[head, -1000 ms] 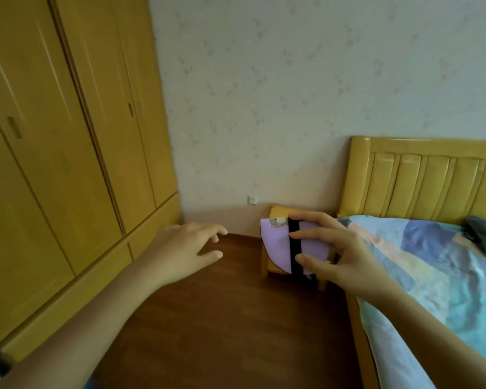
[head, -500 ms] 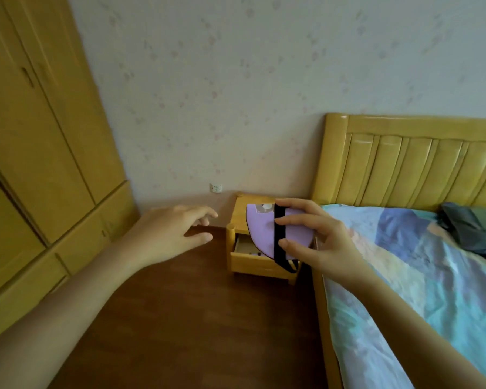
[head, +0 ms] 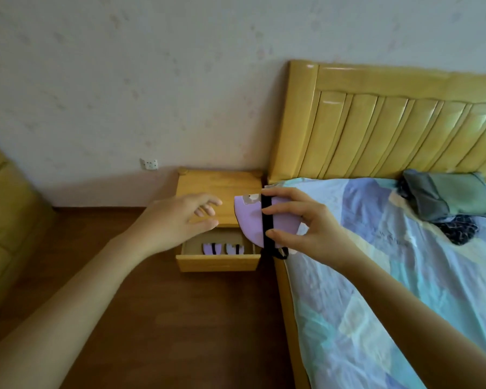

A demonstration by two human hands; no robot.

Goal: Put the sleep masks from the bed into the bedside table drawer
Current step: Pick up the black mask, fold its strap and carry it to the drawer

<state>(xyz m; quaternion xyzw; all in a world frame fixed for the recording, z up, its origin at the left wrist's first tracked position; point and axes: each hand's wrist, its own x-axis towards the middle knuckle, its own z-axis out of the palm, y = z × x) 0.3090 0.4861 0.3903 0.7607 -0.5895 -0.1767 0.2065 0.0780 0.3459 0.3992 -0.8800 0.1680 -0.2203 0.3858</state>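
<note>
My right hand point(head: 306, 231) pinches a folded purple sleep mask point(head: 250, 220) with a black strap, held in the air above the right end of the open drawer point(head: 218, 262). The drawer belongs to a small yellow wooden bedside table point(head: 219, 186) standing against the wall beside the bed point(head: 404, 276). Two purple sleep masks point(head: 222, 249) lie inside the drawer. My left hand point(head: 180, 220) hovers over the table top, fingers spread, holding nothing.
A yellow wooden headboard point(head: 390, 136) rises behind the bed. Dark folded clothes point(head: 446, 203) lie on the patterned sheet near it. A yellow wardrobe point(head: 0, 220) stands at the left edge. A wall socket point(head: 149, 164) sits low on the wall. The floor is brown wood.
The view has closed in on the bedside table, so the open drawer and the masks in it now show. Both hands have moved forward over the table; the right still holds the purple mask.
</note>
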